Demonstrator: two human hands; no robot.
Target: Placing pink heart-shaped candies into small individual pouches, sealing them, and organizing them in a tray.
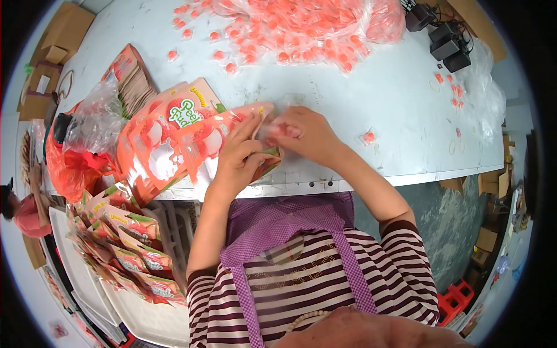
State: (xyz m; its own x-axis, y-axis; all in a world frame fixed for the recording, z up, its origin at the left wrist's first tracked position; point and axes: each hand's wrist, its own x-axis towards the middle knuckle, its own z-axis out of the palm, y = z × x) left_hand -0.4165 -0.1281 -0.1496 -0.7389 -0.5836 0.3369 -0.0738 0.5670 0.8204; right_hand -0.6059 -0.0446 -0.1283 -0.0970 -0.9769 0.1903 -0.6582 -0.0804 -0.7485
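Observation:
My left hand (237, 155) grips a pink printed pouch (204, 139) near its mouth end, thumb and fingers bent around it, at the table's near edge. At the pouch's opening, my right hand (313, 136) is closed on small wrapped red candies (288, 130); its fingertips are partly hidden. Under and left of this pouch, several more flat pink pouches (152, 130) lie fanned out. One single wrapped candy (368, 137) lies on the table to the right of my right hand.
A large heap of wrapped red candies (290, 29) covers the far middle of the table (406, 104). Pouch stacks (134, 81) and a red plastic bag (72, 174) sit left. Filled pouches (136, 249) stand in a white tray (154, 322). Black boxes (447, 43) are far right. Another person (32, 214) is at far left.

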